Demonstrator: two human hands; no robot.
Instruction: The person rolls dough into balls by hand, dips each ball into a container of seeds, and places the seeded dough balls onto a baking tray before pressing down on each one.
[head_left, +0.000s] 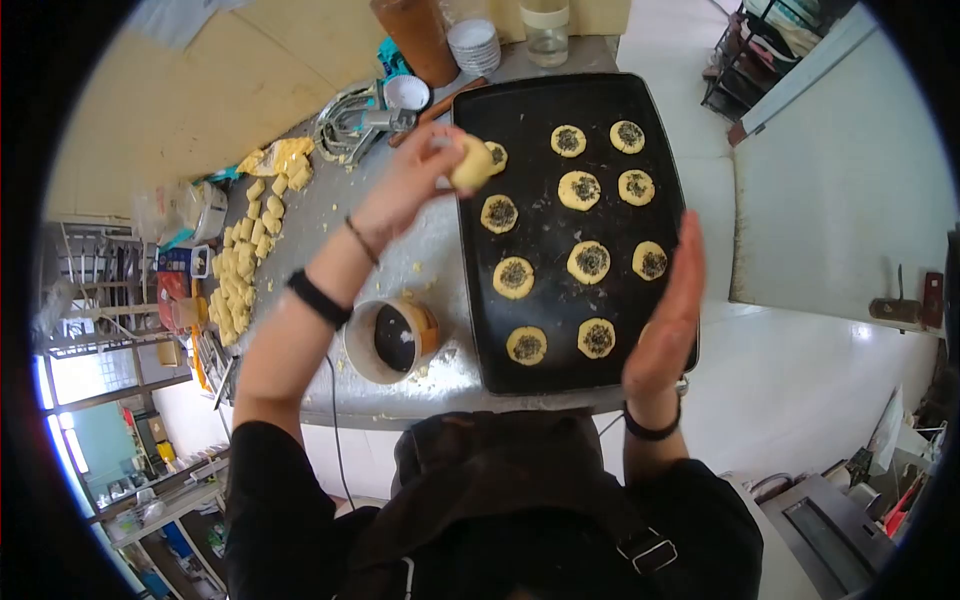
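Observation:
My left hand [408, 180] is closed around a pale yellow dough ball [471, 165], held over the left edge of a black baking tray [540, 100]. Flat opposite it, with fingers stretched out and nothing held, my right hand [668, 315] hovers by the tray's right edge. Several round, flattened dough pieces [591, 262] lie in rows on the tray, their tops covered with dark specks. One dough piece [497, 157] is partly hidden behind the held ball. A tub [425, 327] with dark contents stands left of the tray.
Many small dough lumps [236, 275] are heaped at the metal table's [400, 245] left side. Metal utensils [360, 125], paper cups [474, 46], a brown container [415, 40] and a glass jar [546, 35] stand along the back. A cable [336, 430] hangs over the front edge.

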